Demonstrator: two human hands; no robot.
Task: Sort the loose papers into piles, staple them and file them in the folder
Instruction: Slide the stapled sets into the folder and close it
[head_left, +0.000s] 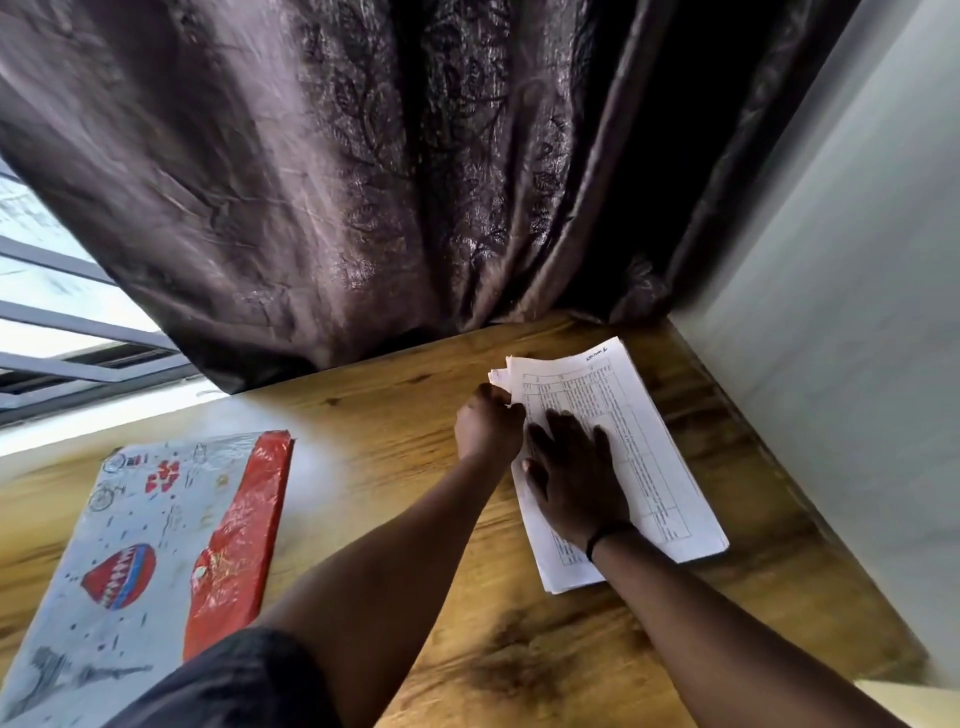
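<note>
We see the stack of white printed paper sheets lying on the far right part of the brown wood-grain table, near the pale wall on the right. The top sheet carries a printed table of small text, and the edges of the lower sheets fan out unevenly at the far left corner. Our right hand lies flat on the stack, fingers straight and spread, pressing the sheets down; a thin black band circles its wrist. Our left hand sits just left of it at the stack's far left corner, fingers curled, and it appears to pinch the edges of the sheets there, though the fingertips are hidden behind the knuckles.

Well apart, on the near left of the table, lies the flat white folder with a red strip and colourful printed pictures. A dark sleeve shows at the near edge. Beyond the table hangs a dark purple-brown patterned curtain, with a barred window at the far left.
</note>
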